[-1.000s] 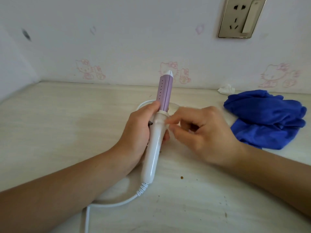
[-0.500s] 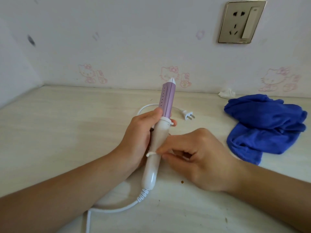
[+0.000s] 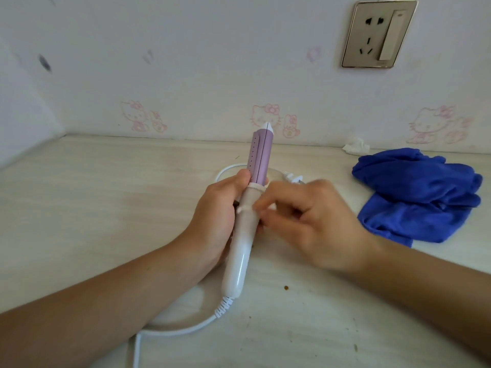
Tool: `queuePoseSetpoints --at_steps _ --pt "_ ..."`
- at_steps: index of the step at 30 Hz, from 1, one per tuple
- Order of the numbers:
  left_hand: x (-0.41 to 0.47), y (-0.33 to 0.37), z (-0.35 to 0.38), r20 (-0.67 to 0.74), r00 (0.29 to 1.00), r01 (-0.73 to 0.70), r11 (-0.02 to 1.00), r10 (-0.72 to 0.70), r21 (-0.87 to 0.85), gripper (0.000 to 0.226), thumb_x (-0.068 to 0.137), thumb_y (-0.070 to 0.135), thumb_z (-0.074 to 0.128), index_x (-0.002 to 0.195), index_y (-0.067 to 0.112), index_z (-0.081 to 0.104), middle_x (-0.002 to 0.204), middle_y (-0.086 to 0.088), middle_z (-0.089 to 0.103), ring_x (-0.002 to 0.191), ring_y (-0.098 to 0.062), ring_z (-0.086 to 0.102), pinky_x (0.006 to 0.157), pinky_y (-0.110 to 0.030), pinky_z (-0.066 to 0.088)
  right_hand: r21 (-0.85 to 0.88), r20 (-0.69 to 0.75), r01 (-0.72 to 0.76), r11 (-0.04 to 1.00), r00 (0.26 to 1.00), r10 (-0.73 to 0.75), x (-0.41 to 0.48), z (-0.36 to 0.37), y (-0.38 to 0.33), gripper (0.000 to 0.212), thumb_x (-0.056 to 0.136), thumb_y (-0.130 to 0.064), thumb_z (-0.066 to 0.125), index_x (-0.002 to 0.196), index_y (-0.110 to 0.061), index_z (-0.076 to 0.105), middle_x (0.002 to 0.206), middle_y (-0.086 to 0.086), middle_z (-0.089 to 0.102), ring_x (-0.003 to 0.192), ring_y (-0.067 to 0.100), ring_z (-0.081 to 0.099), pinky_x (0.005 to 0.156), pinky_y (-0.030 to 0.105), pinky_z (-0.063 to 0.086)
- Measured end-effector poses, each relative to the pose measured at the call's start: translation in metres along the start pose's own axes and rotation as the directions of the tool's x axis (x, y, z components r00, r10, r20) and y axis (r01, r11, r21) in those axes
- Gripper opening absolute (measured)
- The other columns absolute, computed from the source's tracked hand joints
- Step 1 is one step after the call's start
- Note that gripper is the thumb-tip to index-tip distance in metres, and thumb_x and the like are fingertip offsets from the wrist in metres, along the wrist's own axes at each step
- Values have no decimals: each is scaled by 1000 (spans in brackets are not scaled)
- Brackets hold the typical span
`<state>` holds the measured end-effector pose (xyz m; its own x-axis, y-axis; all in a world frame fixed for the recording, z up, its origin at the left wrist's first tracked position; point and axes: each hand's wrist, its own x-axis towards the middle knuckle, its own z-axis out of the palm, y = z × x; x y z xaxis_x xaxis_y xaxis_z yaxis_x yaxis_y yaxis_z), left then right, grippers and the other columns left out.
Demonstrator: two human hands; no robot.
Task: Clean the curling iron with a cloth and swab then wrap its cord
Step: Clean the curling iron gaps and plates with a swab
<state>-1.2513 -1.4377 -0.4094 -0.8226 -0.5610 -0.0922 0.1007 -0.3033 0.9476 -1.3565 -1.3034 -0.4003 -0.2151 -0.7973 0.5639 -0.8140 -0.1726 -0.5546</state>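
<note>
The curling iron is held over the middle of the worktop, its purple barrel tilted up toward the wall. The left hand grips the white handle, fingers curled round it. The right hand pinches a swab laid across that handle. The cord loops on the worktop below, its plug behind the hands. A blue cloth lies crumpled to the right.

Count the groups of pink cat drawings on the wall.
3 groups: one at the left, one in the middle behind the curling iron tip, one at the right above the blue cloth. Others may lie outside view.
</note>
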Motion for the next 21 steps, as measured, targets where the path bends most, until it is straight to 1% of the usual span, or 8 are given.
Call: queuePoseSetpoints --at_steps 3,6,9,11,15,17,19,21 --pt "-1 1 0 3 1000 -12 993 12 113 43 105 40 47 82 22 80 66 -14 67 56 -25 63 50 -28 45 26 -79 -42 999 996 44 7 -9 8 18 90 7 68 84 -10 71 47 -16 43 43 5 39 53 13 30" --pt "0 0 -2 1 1000 19 1000 -19 9 42 105 40 49 94 15 81 80 -15 72 57 -23 61 53 -28 47 39 100 9 999 995 -13 -10 -1 -3 17 91 0 67 89 -16 73 53 -18 46 47 5 42 53 12 31" --pt "1 1 -1 36 998 63 993 -59 -99 42 105 39 48 108 5 73 93 -17 73 58 -24 59 53 -28 49 -22 231 110 994 968 -103 -18 7 -15 15 93 -11 63 96 -21 74 57 -13 47 51 8 44 52 23 39" --pt "1 1 -1 -3 997 71 996 -71 -62 43 104 40 50 103 8 79 86 -14 73 64 -25 61 58 -30 50 -18 150 48 999 988 -44 -8 3 -9 12 92 -9 67 92 -19 74 55 -15 43 49 5 41 54 18 34" --pt "3 2 -1 -53 996 68 997 -67 28 47 104 42 50 81 17 82 66 -9 69 54 -23 64 57 -33 44 26 -41 -49 998 998 51 3 -5 5 19 88 2 70 82 -16 72 49 -12 46 45 7 38 54 17 29" --pt "4 5 -3 -13 995 96 995 -96 -7 45 106 41 47 103 10 79 80 -10 74 62 -24 63 58 -32 49 56 81 -46 997 996 41 -6 -2 0 16 90 -6 67 87 -21 73 51 -5 45 46 9 37 53 19 30" --pt "5 11 -6 41 990 139 990 -138 -37 49 108 39 41 128 -1 64 99 -11 74 66 -24 63 58 -31 53 45 233 17 999 972 -27 -17 5 -12 16 91 -12 62 92 -23 74 55 -7 45 48 10 41 54 19 33" --pt "5 17 -9 64 988 146 988 -143 -40 53 109 35 39 139 -6 52 104 -12 70 69 -23 66 63 -32 55 -26 294 78 997 954 -67 -18 7 -16 15 92 -16 61 94 -22 74 57 -10 45 51 9 44 54 20 36"
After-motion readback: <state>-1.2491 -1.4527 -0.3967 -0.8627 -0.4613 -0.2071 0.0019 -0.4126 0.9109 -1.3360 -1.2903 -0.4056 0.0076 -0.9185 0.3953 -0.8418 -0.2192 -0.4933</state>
